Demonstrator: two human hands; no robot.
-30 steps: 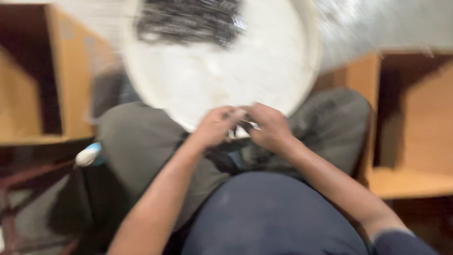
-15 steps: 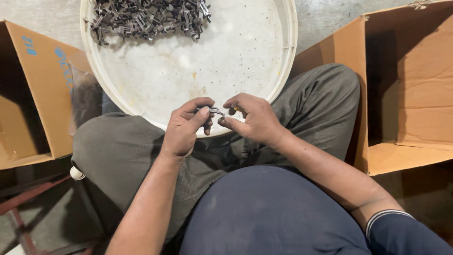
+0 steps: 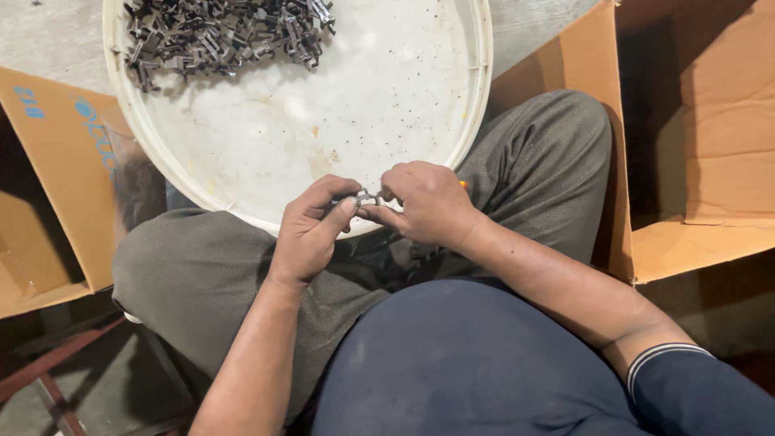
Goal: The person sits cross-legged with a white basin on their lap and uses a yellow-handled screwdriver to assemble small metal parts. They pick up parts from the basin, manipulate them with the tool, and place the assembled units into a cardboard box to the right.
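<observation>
My left hand [image 3: 311, 230] and my right hand [image 3: 428, 202] meet over the near rim of a round white tray [image 3: 476, 97]. Together they pinch a small grey metal part [image 3: 365, 198] between the fingertips. A thin tool with an orange tip [image 3: 462, 184] pokes out from behind my right hand. At the tray's far side lies a pile of several dark metal parts [image 3: 222, 32]. The tray rests against my knees, which are in grey trousers.
An open cardboard box [image 3: 710, 145] stands to the right of my leg. Another cardboard box [image 3: 48, 186] with blue marks is on the left. A reddish metal frame [image 3: 48, 379] shows at the lower left, above a concrete floor.
The view has steadied and shifted slightly. My hands stay together at the tray's near rim, still working the small metal part.
</observation>
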